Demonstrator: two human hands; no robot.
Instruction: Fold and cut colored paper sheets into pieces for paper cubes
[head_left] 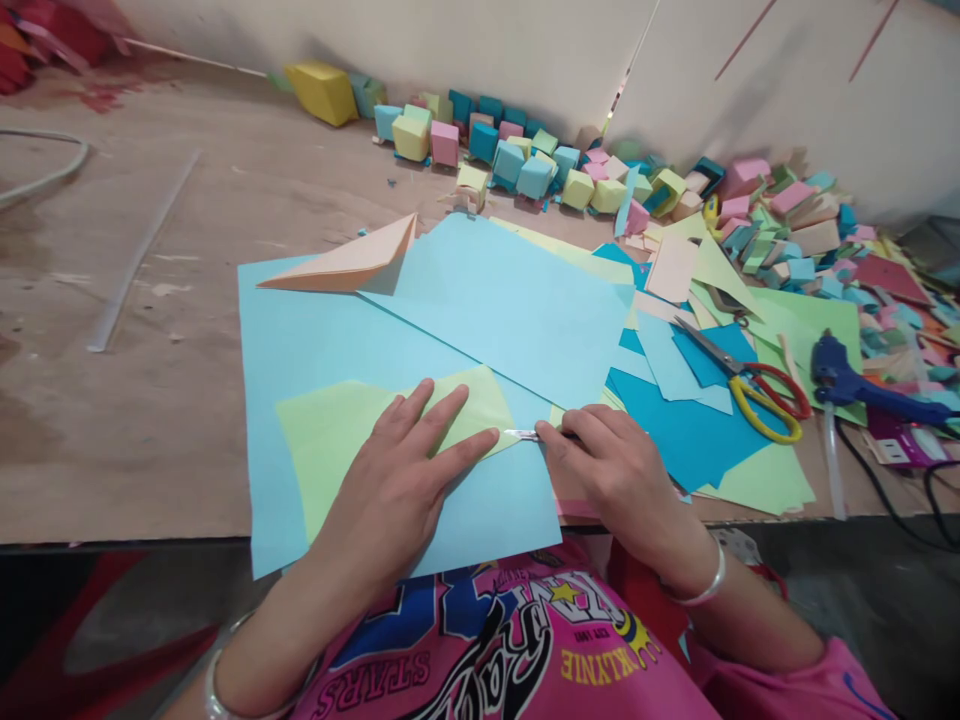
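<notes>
My left hand (401, 465) lies flat with fingers stretched out on a light green paper sheet (330, 430), pressing it onto a large light blue sheet (300, 340). My right hand (611, 465) is closed around a small cutter blade (523, 434), whose metal tip touches the green sheet's right corner, just beside my left fingertips. A second light blue sheet (510, 300) overlaps the first, behind both hands. A folded peach paper (349, 262) rests at the far left corner of the blue sheets.
Yellow and red handled scissors (754, 385) and a blue glue gun (862, 385) lie to the right on loose green and dark blue paper (675, 420). Several coloured paper cubes (517, 160) line the back wall. The wooden table edge (112, 535) runs near me.
</notes>
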